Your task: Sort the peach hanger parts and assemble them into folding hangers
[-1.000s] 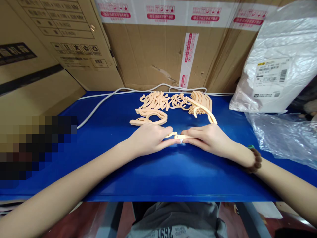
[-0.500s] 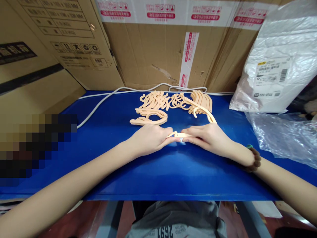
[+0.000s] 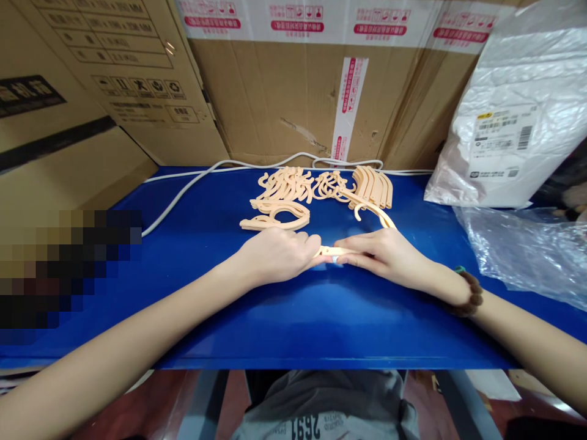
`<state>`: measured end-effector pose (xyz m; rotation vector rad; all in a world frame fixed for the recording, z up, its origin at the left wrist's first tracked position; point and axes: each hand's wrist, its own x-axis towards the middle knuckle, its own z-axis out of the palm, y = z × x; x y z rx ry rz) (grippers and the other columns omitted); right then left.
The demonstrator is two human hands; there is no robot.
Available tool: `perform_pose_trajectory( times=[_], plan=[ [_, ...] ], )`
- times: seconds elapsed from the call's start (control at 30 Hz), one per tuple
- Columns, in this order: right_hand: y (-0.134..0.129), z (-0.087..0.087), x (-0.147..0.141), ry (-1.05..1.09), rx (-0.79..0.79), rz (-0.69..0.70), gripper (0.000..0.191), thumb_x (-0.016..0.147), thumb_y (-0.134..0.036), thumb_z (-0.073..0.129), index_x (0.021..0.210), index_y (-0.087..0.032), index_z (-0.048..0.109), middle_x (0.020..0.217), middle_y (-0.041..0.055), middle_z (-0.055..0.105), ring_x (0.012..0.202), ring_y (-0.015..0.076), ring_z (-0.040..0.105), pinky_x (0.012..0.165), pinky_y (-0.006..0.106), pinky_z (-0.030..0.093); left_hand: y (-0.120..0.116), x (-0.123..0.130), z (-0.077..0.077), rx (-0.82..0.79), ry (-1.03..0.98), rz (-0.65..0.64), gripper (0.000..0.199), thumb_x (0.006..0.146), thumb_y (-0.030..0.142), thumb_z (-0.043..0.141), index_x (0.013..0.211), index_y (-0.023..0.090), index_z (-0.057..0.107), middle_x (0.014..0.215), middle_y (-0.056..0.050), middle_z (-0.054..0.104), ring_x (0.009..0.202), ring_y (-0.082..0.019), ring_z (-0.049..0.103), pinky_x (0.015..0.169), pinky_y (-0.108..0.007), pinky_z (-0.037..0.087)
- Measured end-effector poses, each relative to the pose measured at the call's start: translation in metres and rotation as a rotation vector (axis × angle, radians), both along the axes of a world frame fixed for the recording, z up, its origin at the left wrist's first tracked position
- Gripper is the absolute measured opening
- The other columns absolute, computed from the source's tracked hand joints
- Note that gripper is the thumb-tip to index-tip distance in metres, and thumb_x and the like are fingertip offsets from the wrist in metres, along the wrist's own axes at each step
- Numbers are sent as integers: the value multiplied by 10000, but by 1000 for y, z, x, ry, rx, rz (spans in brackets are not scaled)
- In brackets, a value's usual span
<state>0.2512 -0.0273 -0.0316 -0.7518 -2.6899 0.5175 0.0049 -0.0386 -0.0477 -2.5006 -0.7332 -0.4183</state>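
Note:
A peach-coloured plastic folding hanger (image 3: pixel 331 251) spans the small gap between my hands above the blue table. My left hand (image 3: pixel 283 255) is closed on its left end, and those fingers hide most of what they grip. My right hand (image 3: pixel 384 255) pinches the right part between thumb and fingers. A curved arm with a hook (image 3: pixel 373 212) sticks up behind my right hand; how it joins the held part is hidden. Just beyond my left hand lie folded hangers (image 3: pixel 293 224). Behind these sit a heap of curved arms (image 3: pixel 287 184), several loose hooks (image 3: pixel 328 184) and a row of arms (image 3: pixel 373 186).
The blue table (image 3: pixel 293 324) ends close to my body. A white cable (image 3: pixel 192 182) runs along its back, before a large cardboard box (image 3: pixel 270 98). Another box (image 3: pixel 151 116) stands left. At right are a white parcel bag (image 3: pixel 490 140) and clear plastic wrap (image 3: pixel 527 256).
My left fingers have curled further over the left end of the hanger, covering more of it. The arm with the hook has shifted slightly left and down. The right hand stays nearly in place.

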Motion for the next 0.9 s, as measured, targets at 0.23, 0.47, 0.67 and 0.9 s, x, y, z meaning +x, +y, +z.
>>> perform_pose_trajectory(
  times=[0.23,0.47,0.67,0.9],
  plan=[
    [0,-1,1,-10,74,-5,411,1024,-463,405,1088,-181,697,1012,59,752,831,164,709,705,241,467,-1,2,4,-301,-32,65,530,1032,494,296,722,165,573,530,-21,604,449,-158,544,466,-256,224],
    [0,-1,2,2,100,-5,386,1023,-443,422,1086,-177,694,1035,60,750,857,165,715,720,238,475,-5,5,12,-494,-9,162,459,1002,500,412,743,166,591,551,-3,600,492,-153,539,492,-246,233],
    [0,-1,2,9,80,7,360,1016,-431,449,1086,-178,695,1027,55,750,868,163,715,733,235,479,-5,5,11,-450,-20,161,523,999,548,372,717,169,596,567,-20,618,509,-159,559,498,-253,237],
    [0,-1,2,-37,193,13,384,1024,-432,423,1122,-182,699,1020,57,756,801,159,714,666,234,467,-7,8,13,-481,-1,227,525,975,574,421,726,168,643,556,-26,622,481,-164,544,479,-250,224]
  ],
)
